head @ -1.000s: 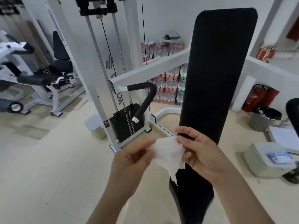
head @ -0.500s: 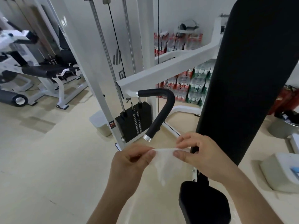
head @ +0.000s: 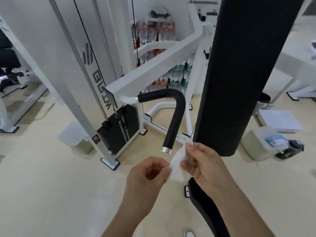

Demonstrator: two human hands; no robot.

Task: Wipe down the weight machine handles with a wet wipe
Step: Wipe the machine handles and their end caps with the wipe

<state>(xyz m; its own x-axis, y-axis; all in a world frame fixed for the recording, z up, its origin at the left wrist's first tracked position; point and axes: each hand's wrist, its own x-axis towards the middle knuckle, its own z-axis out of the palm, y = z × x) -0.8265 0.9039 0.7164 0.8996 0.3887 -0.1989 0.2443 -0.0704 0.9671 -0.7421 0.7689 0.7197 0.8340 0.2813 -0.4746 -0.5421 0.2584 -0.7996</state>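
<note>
Just below the chrome end cap of the handle [head: 172,117], I hold the wet wipe [head: 177,165] between my 2 hands. My left hand [head: 147,175] is curled, its thumb and forefinger tip pinching the wipe's lower left edge. My right hand [head: 203,166] grips the wipe's upper right side, fingers folded over it, with a corner of the white sheet poking up above my fingertips. The wipe is crumpled and hangs in the air, near the handle's cap but apart from it.

That handle is a black padded tube that leaves the white arm [head: 150,72] of the machine, runs level, then bends down and ends in the silver cap. Beside it on the right stands the tall black back pad [head: 239,74], upright, with its lower end just above my right hand. Below my right wrist a dark seat pad [head: 203,200] slopes toward the bottom edge of the view.

Behind the handle the black weight stack [head: 119,129] sits inside the white frame, with 2 steel guide rods [head: 82,62] and a thin cable [head: 89,40] running up from it. A small white bin [head: 75,135] stands on the pale floor [head: 42,177] left of the frame's foot. On the floor to the right of the back pad is a pale tub of wipes [head: 259,142] with a blue label. Packs of bottled water [head: 172,77] are stacked against the far wall.
</note>
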